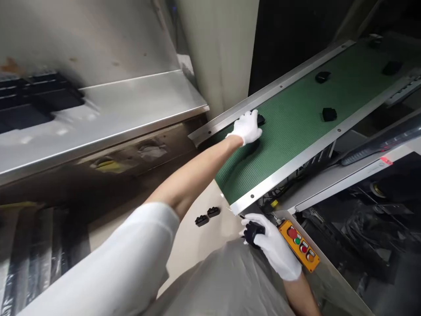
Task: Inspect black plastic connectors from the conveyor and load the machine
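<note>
My left hand (247,127), in a white glove, reaches out over the green conveyor belt (279,140). Its fingers are curled at a small black plastic part (261,119), which is mostly hidden behind them. Close to my body, just off the belt's near end, my right hand (274,248) grips another black plastic part (253,232) between thumb and fingers. A pair of similar black parts (207,216) lies on the pale surface below the belt. Farther up the belt sit several more, such as one black part (329,114) near the right rail.
An orange control box (298,245) with coloured buttons is beside my right hand. Metal rails (283,174) edge the belt. To the left runs a steel shelf (141,105) with black trays (36,101). Dark bagged items (362,228) fill the lower right.
</note>
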`<state>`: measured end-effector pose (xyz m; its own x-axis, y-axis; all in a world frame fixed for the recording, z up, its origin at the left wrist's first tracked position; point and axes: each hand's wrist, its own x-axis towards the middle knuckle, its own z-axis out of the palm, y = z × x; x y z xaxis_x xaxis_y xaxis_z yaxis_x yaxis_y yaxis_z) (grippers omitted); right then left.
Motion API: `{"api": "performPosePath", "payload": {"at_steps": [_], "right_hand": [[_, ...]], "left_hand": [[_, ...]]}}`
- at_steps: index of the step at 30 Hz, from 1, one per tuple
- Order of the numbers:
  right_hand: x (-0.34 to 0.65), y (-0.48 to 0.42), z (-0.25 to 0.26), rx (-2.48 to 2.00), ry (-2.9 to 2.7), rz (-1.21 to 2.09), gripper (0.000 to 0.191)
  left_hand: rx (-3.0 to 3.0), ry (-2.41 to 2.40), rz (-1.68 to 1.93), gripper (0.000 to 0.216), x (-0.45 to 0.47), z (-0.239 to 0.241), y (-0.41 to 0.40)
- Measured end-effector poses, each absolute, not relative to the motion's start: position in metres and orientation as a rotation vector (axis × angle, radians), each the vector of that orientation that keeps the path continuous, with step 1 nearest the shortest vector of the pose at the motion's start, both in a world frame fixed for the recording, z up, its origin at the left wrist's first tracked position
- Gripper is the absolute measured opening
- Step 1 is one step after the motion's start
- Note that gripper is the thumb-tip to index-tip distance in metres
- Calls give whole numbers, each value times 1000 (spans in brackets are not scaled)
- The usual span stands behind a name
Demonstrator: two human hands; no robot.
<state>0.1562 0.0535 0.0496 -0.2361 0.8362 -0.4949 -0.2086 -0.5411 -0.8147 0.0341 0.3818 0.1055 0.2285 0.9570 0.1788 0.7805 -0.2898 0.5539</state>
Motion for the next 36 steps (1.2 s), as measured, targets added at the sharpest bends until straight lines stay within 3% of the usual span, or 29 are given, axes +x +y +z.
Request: {"api": "performPosePath", "payload": {"at_steps": [4,7,10,17,22,28,32,36], "right_hand": [[200,67,54,-1443,-936,1679,52],[217,84,65,-1426,-808,1524,51],[208,112,83,-1248,-737,1321,52],[100,139,111,-853,-1035,1109,57],[14,85,110,-881,-1330,944,62],[-59,26,109,-881,-1827,395,73],[-92,0,105,-910,-1987,179,74],[-110,-19,86,-903,-1963,374,69]], "left_hand": [[2127,1663,527,49,74,100,454],[2032,1481,682,44,60,95,438],[1880,1290,874,59,26,97,356],[1149,1060,1317,57,-44,113,133],[930,1013,1537,52,-116,108,66],[1189,1175,1772,31,-182,111,1],[1311,1413,1683,51,-213,107,-27],[995,1117,1551,71,-238,95,-47]]}}
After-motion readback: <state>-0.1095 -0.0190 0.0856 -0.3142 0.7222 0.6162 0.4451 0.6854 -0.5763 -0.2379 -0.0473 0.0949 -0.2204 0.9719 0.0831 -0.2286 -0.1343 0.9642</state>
